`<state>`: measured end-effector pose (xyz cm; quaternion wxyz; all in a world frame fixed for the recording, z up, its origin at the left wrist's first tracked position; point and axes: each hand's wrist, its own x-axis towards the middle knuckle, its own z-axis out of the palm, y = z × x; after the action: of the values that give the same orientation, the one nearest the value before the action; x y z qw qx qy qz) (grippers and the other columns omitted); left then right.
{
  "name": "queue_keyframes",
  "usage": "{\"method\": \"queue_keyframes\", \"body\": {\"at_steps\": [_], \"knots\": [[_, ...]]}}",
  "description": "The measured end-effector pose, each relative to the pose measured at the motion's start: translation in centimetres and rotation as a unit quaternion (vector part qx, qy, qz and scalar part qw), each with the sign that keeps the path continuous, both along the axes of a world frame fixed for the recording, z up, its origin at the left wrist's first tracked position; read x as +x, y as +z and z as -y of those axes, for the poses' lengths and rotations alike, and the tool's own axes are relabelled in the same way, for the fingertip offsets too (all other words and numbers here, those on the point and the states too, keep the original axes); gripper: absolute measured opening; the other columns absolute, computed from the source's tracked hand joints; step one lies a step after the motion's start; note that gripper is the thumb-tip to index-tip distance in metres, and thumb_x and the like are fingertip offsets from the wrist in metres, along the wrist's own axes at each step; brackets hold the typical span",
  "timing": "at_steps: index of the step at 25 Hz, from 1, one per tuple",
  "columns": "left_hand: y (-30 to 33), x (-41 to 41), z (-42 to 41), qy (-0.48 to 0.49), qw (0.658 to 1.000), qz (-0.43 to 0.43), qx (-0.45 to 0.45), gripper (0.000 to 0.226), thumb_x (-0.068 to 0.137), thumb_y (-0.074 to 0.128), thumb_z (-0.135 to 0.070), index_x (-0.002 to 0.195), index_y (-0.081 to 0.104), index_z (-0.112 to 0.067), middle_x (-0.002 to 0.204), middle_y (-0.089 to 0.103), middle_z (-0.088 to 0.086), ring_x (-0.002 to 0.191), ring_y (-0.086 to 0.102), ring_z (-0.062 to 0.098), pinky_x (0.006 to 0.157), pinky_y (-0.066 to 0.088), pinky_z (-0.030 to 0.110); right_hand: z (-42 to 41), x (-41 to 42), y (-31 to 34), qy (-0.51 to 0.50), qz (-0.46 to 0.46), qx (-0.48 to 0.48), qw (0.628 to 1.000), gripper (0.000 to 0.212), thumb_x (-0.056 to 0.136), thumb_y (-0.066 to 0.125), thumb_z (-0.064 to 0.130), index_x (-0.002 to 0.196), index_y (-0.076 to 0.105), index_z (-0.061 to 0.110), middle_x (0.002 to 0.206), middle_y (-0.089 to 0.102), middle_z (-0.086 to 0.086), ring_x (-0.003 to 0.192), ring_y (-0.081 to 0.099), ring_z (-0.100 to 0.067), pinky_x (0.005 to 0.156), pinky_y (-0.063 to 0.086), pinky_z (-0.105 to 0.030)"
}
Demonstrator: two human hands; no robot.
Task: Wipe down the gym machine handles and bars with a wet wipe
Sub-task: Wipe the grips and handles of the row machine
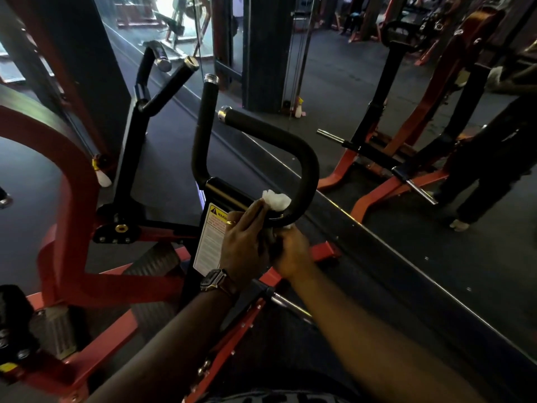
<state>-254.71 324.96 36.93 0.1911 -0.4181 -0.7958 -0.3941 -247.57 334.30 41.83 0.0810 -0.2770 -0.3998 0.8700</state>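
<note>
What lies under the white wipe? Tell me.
The wet wipe lies on the curved black handle bar, pinched by the left hand. The bar surface beneath it is covered.

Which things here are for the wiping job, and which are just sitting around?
For the job: white wipe, black curved handle, left hand, right hand.
Just around: spray bottle on the floor, warning sticker, far handles.

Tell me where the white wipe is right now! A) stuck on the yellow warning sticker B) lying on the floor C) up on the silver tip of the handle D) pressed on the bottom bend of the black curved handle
D: the left hand holds the white wipe against the lower bend of the black curved handle.
</note>
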Motion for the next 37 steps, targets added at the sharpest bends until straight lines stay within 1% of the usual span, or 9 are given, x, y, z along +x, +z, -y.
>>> {"method": "queue_keyframes", "body": {"at_steps": [7,13,15,18,21,25,29,34,37], "knots": [[1.2,-1.5,-0.1,-0.002,0.994,-0.097,-0.050,0.043,0.082,0.062,-0.024,0.120,0.070,-0.007,0.123,0.069,0.005,0.104,0.054,0.030,0.082,0.048,0.042,-3.7,1.0,2.4,-0.147,0.132,0.106,0.975,0.020,0.094,0.052,0.004,0.088,0.070,0.013,0.066,0.067,-0.011,0.055,0.063,-0.019,0.052,0.046,-0.028],[3.9,-6.1,0.2,-0.143,0.970,-0.080,-0.178,0.046,0.076,0.065,-0.042,0.118,0.070,-0.025,0.114,0.071,-0.006,0.113,0.060,0.018,0.105,0.031,0.043,0.5,0.1,0.9,-0.205,0.066,-0.089,0.972,0.023,0.096,0.048,0.004,0.085,0.066,0.014,0.064,0.054,-0.004,0.040,0.050,-0.008,0.037,0.038,-0.019],[3.7,-6.4,0.2,-0.161,0.968,-0.078,-0.177,0.047,0.074,0.071,-0.034,0.120,0.069,-0.027,0.114,0.070,-0.008,0.111,0.061,0.017,0.104,0.036,0.047,-0.4,1.2,2.1,-0.268,0.062,0.034,0.961,0.022,0.091,0.053,0.000,0.088,0.070,0.012,0.062,0.061,-0.004,0.046,0.058,-0.013,0.042,0.042,-0.022],[3.4,-6.2,-0.1,-0.152,0.974,-0.060,-0.154,0.046,0.070,0.074,-0.025,0.116,0.071,-0.028,0.110,0.071,-0.009,0.109,0.062,0.018,0.104,0.031,0.043,-1.6,2.0,2.3,-0.345,-0.006,0.520,0.781,0.023,0.086,0.065,0.003,0.106,0.073,0.009,0.097,0.068,-0.008,0.087,0.066,-0.016,0.072,0.051,-0.025],[3.2,-5.8,-0.2,-0.162,0.979,-0.052,-0.109,0.022,0.074,0.070,-0.027,0.096,0.072,-0.030,0.100,0.071,-0.010,0.102,0.062,0.020,0.099,0.028,0.036,-0.8,1.9,-1.3,-0.130,-0.046,0.794,0.592,0.029,0.098,0.054,0.015,0.123,0.064,0.005,0.116,0.050,-0.003,0.100,0.054,-0.016,0.082,0.054,-0.031],[2.9,-5.7,-0.3,-0.167,0.980,-0.059,-0.085,0.011,0.078,0.066,-0.029,0.089,0.068,-0.030,0.097,0.069,-0.011,0.102,0.062,0.019,0.097,0.030,0.038,-0.5,1.7,-1.6,-0.068,0.027,0.892,0.447,0.033,0.099,0.053,0.017,0.127,0.061,0.002,0.130,0.052,-0.011,0.105,0.060,-0.023,0.084,0.057,-0.034],[2.6,-5.7,-0.4,-0.154,0.982,-0.051,-0.093,0.044,0.066,0.077,-0.021,0.105,0.064,-0.035,0.103,0.070,-0.011,0.107,0.058,0.015,0.099,0.029,0.038,-2.9,1.3,1.8,-0.054,0.105,0.915,0.385,0.041,0.089,0.054,0.015,0.128,0.059,0.002,0.138,0.053,-0.013,0.117,0.057,-0.028,0.091,0.052,-0.039],[2.3,-6.0,-0.5,-0.145,0.983,-0.078,-0.087,0.037,0.066,0.075,-0.023,0.103,0.071,-0.025,0.105,0.071,-0.007,0.106,0.061,0.018,0.098,0.028,0.036,0.2,0.9,1.4,0.038,0.152,0.913,0.377,0.035,0.091,0.058,0.019,0.123,0.061,0.003,0.123,0.062,-0.014,0.112,0.062,-0.029,0.086,0.056,-0.040],[2.7,-6.2,-0.4,-0.162,0.981,-0.080,-0.069,0.042,0.063,0.068,-0.018,0.104,0.072,-0.025,0.104,0.071,-0.008,0.103,0.059,0.016,0.094,0.031,0.037,-2.4,0.8,5.2,0.027,0.157,0.956,0.247,0.028,0.096,0.045,0.019,0.110,0.066,0.006,0.107,0.065,-0.010,0.093,0.060,-0.027,0.069,0.047,-0.037]]}}
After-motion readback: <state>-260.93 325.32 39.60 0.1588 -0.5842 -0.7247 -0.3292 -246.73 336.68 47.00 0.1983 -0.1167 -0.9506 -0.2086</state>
